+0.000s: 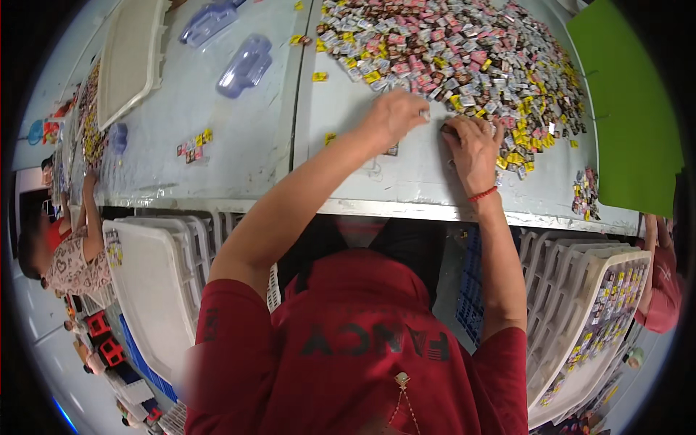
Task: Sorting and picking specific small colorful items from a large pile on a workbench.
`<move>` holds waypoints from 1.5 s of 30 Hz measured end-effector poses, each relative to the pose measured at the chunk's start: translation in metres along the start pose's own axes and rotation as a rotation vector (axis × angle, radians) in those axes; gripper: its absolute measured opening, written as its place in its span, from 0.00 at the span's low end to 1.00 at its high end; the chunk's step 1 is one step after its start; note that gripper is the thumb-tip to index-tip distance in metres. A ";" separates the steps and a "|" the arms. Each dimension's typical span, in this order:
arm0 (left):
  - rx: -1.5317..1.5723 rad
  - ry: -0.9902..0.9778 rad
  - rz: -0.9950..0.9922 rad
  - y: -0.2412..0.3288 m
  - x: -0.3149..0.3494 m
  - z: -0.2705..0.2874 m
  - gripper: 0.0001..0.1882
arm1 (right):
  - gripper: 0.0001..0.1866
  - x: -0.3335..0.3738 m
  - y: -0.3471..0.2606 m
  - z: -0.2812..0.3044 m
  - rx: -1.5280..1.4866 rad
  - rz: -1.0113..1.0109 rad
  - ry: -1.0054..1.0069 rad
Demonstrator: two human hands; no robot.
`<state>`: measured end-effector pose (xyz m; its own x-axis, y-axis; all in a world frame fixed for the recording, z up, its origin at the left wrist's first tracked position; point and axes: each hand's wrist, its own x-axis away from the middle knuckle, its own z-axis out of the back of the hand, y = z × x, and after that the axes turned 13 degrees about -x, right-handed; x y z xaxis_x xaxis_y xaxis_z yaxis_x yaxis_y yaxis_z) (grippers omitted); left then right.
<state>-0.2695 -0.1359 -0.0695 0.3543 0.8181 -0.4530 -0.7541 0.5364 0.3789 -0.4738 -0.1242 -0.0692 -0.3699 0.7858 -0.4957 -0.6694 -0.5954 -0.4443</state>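
A big pile of small wrapped packets (435, 54) in pink, white, yellow and brown spreads over the far right part of the table. My left hand (397, 116) is at the near edge of this pile, fingers pinched around a small pale packet (425, 115). To its right, my right hand (475, 148), with a red bracelet at the wrist, has its fingers curled down and a dark packet (445, 128) at the fingertips. Under my left wrist lies a single dark packet (392, 151); a yellow packet (330, 138) is left of the forearm.
Two clear bluish plastic scoops (245, 65) and a small packet cluster (194, 147) lie on the left table. A white tray (130, 58) stands farther left. Stacked white trays (148, 290) flank me below the table edge. A green panel (627, 109) borders the right; co-workers sit at both sides.
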 end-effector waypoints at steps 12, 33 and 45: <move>-0.050 -0.083 -0.069 -0.002 0.105 0.079 0.09 | 0.13 0.013 -0.084 -0.022 -0.255 0.124 -0.193; -0.046 0.172 -0.037 -0.002 0.125 0.046 0.07 | 0.12 0.034 -0.093 -0.048 -0.200 0.233 -0.077; -0.353 -0.301 -0.021 0.024 0.141 0.067 0.42 | 0.22 0.048 -0.107 -0.045 -0.105 0.134 -0.171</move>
<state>-0.2007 0.0055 -0.0705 0.4768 0.8597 -0.1833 -0.8688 0.4926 0.0506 -0.3911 -0.0303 -0.0798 -0.5608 0.7101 -0.4257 -0.5398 -0.7035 -0.4623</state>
